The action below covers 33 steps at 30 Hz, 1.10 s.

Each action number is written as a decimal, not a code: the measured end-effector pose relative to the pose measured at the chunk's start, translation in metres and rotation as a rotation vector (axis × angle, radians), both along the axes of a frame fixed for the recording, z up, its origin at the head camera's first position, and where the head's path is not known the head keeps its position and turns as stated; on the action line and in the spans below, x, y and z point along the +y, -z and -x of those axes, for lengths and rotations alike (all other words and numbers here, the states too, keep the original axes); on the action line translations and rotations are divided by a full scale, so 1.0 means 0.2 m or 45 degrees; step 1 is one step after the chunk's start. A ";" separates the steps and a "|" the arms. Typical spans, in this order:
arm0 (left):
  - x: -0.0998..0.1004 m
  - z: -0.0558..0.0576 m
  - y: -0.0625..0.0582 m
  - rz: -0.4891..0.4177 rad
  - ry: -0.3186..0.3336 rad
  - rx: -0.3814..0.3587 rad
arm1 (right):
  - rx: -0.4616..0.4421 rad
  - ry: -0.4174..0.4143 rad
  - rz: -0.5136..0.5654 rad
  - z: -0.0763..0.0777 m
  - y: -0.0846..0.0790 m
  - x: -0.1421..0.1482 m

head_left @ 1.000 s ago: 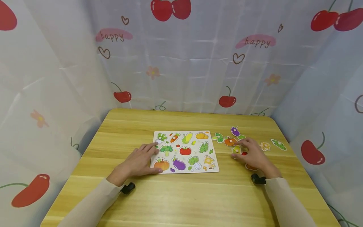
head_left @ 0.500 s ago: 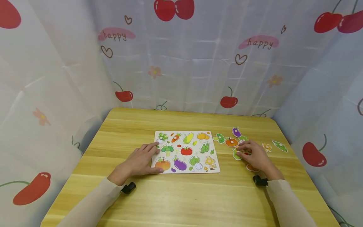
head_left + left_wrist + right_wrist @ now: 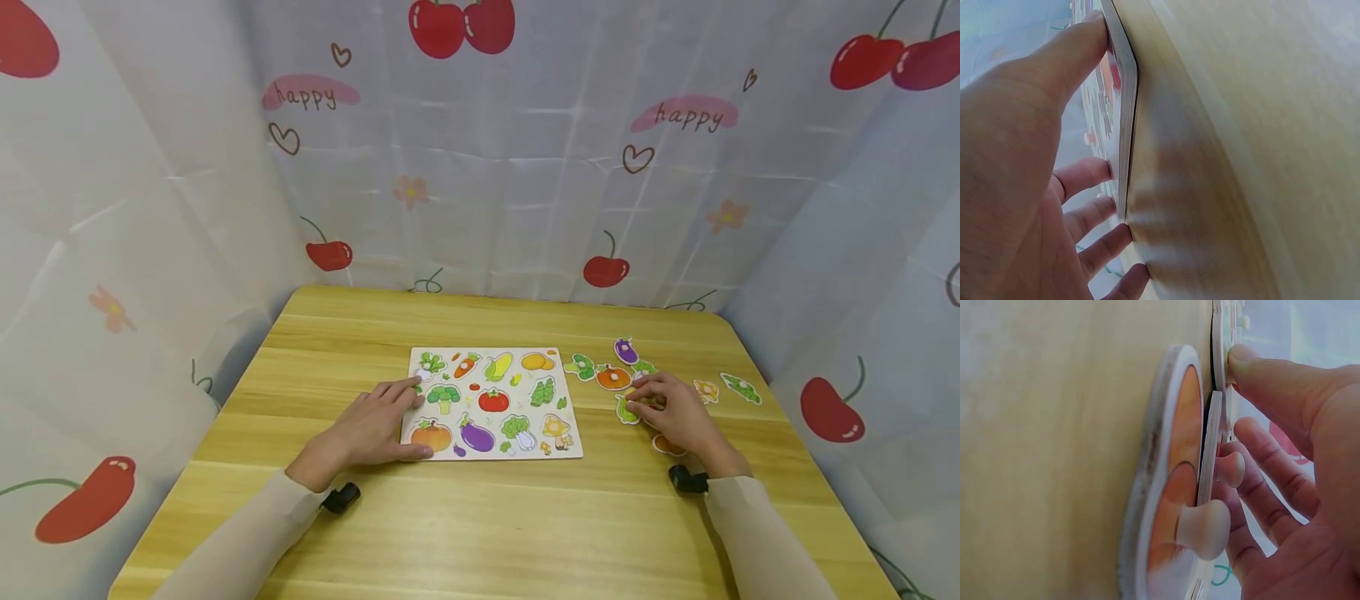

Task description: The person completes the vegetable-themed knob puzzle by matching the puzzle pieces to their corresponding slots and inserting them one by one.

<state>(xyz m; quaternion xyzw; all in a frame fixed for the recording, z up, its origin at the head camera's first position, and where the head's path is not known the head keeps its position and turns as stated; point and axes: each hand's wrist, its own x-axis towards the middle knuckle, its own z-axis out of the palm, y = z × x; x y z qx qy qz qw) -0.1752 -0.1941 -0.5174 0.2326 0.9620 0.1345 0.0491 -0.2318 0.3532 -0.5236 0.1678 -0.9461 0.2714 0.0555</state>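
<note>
While the spread left hand touches the board, the right hand pinches a green piece.

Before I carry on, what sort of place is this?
Probably a curtained-off tabletop booth: a wood-grain table enclosed by cherry-print curtains, with a vegetable puzzle board on it.

On the curtain facing me, I read the word "happy" twice, each on a pink patch.

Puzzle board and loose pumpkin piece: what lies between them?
The loose broccoli piece lies between the puzzle board and the pumpkin piece, as the head view shows.
</note>
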 end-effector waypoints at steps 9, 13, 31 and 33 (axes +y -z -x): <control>0.00 0.00 0.00 0.005 0.003 0.007 | 0.038 0.041 -0.018 -0.01 -0.01 0.00; 0.00 0.00 0.00 0.008 0.003 0.011 | 0.061 0.048 -0.008 -0.01 -0.02 0.00; 0.00 -0.01 0.00 0.002 0.008 -0.008 | 0.087 0.071 0.052 -0.01 -0.01 -0.09; 0.00 -0.01 0.00 0.004 0.007 -0.007 | 0.094 0.073 0.055 -0.01 -0.01 -0.11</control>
